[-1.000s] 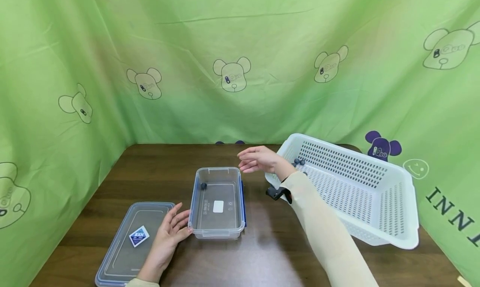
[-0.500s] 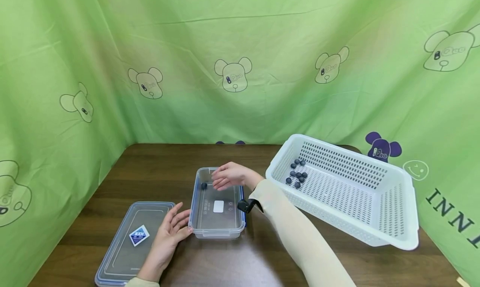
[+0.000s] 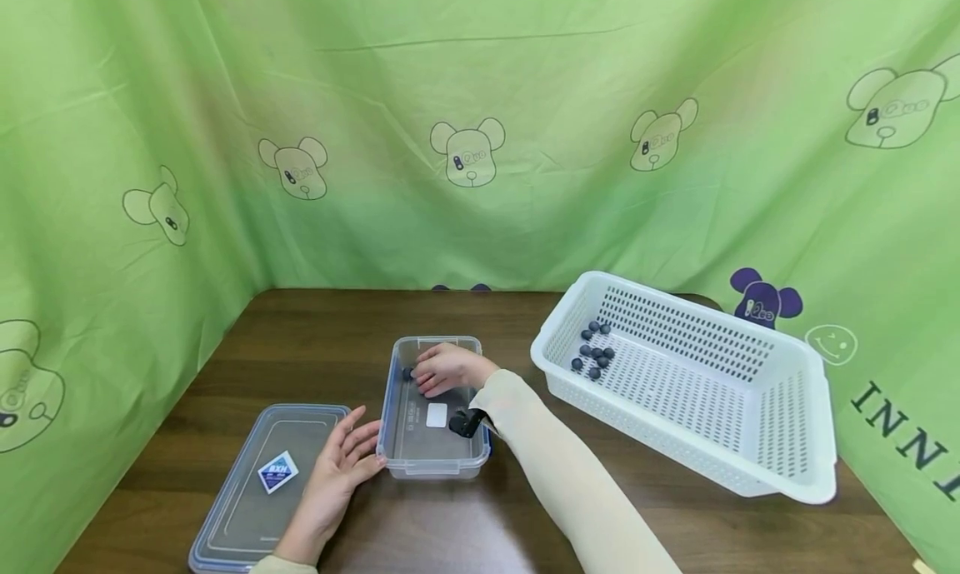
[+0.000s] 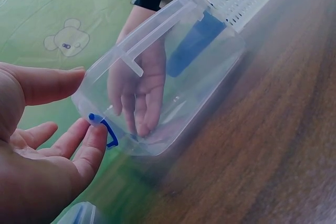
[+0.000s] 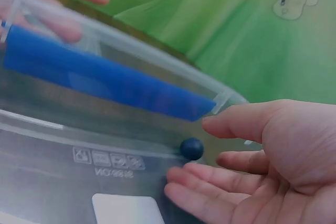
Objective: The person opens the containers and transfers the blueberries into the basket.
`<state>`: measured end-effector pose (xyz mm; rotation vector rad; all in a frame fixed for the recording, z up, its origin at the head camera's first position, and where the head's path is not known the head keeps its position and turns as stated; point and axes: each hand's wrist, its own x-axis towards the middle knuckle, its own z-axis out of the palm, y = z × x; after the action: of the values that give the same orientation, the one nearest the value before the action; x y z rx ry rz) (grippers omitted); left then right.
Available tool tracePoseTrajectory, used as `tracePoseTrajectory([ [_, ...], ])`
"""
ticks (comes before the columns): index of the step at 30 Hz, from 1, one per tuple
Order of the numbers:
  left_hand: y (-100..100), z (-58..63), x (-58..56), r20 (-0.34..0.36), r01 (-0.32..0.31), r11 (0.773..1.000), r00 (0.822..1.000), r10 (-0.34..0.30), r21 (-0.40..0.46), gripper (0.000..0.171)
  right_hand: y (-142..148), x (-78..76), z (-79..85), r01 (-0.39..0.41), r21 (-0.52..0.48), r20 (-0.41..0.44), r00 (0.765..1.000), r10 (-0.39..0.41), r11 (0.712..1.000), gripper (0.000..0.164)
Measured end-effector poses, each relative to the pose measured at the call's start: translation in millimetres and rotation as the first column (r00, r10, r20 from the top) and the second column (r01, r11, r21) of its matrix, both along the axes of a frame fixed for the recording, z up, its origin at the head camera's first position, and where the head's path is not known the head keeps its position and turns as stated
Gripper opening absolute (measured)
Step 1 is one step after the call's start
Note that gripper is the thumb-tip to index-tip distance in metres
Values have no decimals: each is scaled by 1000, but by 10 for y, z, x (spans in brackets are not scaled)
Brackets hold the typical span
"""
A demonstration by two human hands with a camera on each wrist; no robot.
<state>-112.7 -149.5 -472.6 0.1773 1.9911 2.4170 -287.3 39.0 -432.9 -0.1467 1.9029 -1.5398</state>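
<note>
A clear plastic food container with blue side latches stands without its lid mid-table. Inside, near its far left corner, lies a small dark blue ball that looks like a blueberry. My right hand reaches down into the container, fingers relaxed and slightly bent. In the right wrist view, the ball sits just beyond the gap between thumb and fingertips. At the container's left side, my left hand touches the near corner. Its thumb lies at the rim and its loosely extended fingertips rest by the blue latch.
A blue-edged clear lid with a diamond sticker lies on the table at left. On the right, a white perforated basket holds several similar dark balls at its left end. A green curtain hangs behind the brown table.
My right hand has moved left from beside the basket and down into the container, uncovering the balls in the basket. My left hand and the container stay in place.
</note>
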Motion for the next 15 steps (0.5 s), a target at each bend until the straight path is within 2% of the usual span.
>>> tracePoseTrajectory([
  [6,2,-20,9,-13,1,1000,1000,-1,4,81,-59,19,-57,20,21,-11,1000,-20,1000,44],
  [15,-2,-38,7,-48,8,1000,999,-7,19,77,-108,29,-10,38,75,-62,998,-33,996,27],
])
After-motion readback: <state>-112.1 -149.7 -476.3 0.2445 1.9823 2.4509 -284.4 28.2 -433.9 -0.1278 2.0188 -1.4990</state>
